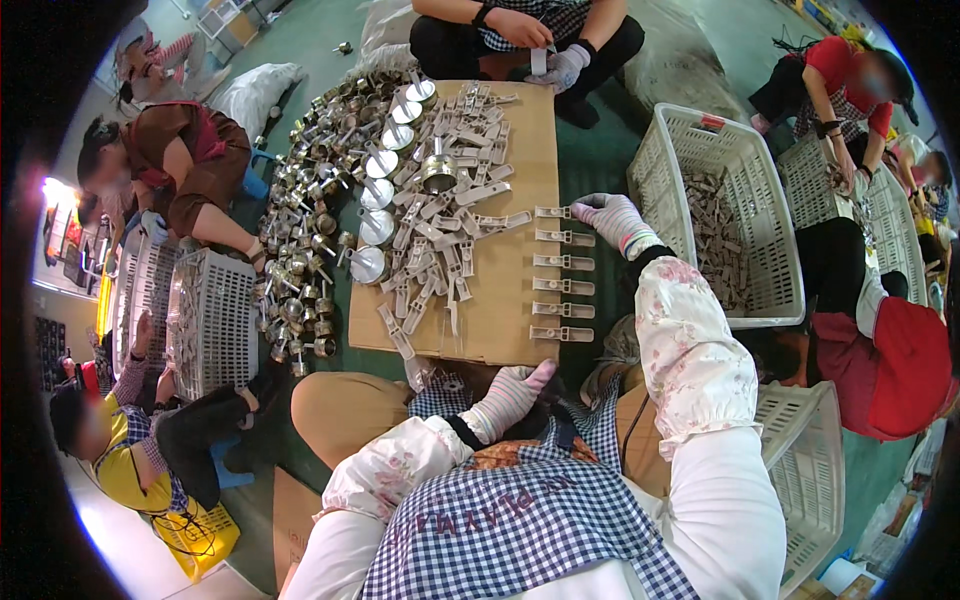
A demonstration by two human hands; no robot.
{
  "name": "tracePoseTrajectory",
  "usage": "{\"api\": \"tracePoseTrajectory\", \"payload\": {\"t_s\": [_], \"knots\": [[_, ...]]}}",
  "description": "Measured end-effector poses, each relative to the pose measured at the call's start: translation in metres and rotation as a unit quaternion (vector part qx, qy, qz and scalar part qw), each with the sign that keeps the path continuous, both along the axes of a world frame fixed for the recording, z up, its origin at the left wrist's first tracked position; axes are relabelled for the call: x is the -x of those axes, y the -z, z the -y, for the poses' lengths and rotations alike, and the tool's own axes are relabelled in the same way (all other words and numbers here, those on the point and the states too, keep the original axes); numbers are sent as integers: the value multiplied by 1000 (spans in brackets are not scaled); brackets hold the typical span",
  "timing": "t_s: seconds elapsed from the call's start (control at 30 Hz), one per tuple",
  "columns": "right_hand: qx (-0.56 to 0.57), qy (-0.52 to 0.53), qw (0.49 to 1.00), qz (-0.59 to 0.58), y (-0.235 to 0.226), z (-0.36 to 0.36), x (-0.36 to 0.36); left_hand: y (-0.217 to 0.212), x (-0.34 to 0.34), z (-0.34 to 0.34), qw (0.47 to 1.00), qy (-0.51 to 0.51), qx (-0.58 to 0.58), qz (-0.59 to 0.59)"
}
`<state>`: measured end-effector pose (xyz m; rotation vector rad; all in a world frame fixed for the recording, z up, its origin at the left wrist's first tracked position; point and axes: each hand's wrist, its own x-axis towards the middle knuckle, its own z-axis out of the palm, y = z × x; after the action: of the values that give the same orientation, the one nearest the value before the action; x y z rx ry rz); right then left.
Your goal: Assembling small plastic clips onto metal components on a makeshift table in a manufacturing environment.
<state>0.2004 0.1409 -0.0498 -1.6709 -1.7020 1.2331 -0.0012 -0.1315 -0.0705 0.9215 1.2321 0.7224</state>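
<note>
My right hand [615, 220], in a striped knit glove, reaches to the right edge of a cardboard sheet [510, 290]. Its fingers touch the top piece in a neat column of small grey metal pieces [562, 285] laid along that edge. My left hand [510, 395], also gloved, rests near the sheet's front edge above my lap, fingers curled; whether it holds anything is hidden. A loose heap of the same grey pieces [440, 220] covers the sheet's left half. Shiny metal cups [378, 225] lie along the heap.
A large pile of metal fittings [300, 240] lies on the green floor to the left. White plastic baskets stand at right [715, 215], lower right [810, 470] and left [210, 320]. Several other people sit around; one opposite [530, 35] handles a small piece.
</note>
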Motion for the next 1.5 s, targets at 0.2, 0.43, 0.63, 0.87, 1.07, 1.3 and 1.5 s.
{"api": "tracePoseTrajectory", "payload": {"t_s": [0.2, 0.43, 0.63, 0.87, 1.07, 1.3, 1.5], "knots": [[-13, -9, 996, 87, -3, -4, 4, 18, 2, -3, 1000, 23, -19, 3], [-75, -17, 988, 135, -42, 5, 28, -10, -1, 0, 995, 5, -68, -68], [-276, -244, 852, 371, -58, 27, 88, -15, 1, 0, 999, -7, 41, 31], [-182, -333, 819, 430, -77, 39, 154, -6, -3, 1, 986, -27, 96, 130], [-100, -323, 845, 414, -106, 26, 156, -2, -1, 3, 988, -25, 95, 117], [-215, -174, 929, 245, -97, 1, 193, 6, -1, 4, 998, 54, -32, 10], [-163, -253, 907, 294, -102, -40, 218, 18, -3, 5, 995, 4, 51, 85]]}}
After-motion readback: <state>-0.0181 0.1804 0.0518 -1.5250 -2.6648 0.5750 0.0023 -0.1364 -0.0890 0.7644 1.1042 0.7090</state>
